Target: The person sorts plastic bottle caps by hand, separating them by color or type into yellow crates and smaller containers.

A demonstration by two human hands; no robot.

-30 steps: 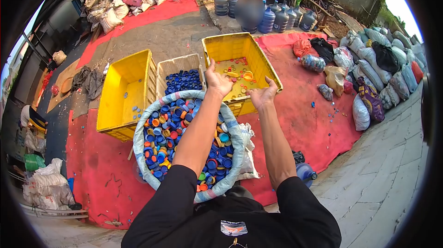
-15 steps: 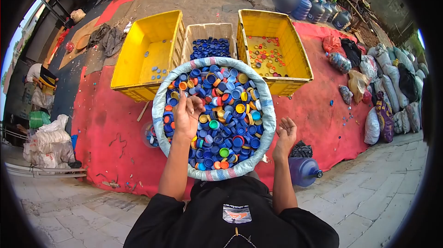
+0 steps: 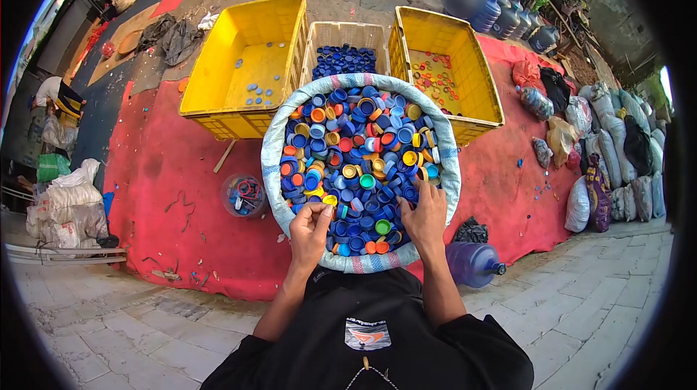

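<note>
A round sack with a pale blue rolled rim [image 3: 271, 152] stands in front of me, filled with mixed plastic bottle caps [image 3: 353, 190], mostly blue. My left hand [image 3: 311, 234] is over its lower left part, thumb and forefinger closed at a yellow bottle cap [image 3: 330, 200]. At the right side of the heap, my right hand [image 3: 426, 217] points down with bent fingers touching the caps. Whatever lies between its fingertips is hidden among the blue caps.
Behind the sack stand a yellow crate [image 3: 243, 74] with a few grey-blue caps, a whitish crate [image 3: 347, 29] of blue caps and another yellow crate [image 3: 443, 34] with red and yellow caps. A clear tub [image 3: 245, 195] sits left, a water jug [image 3: 473, 264] right.
My left hand has come down from the upper left of the heap to a yellow cap. My right hand has moved in from beyond the rim onto the caps. The view has shifted slightly.
</note>
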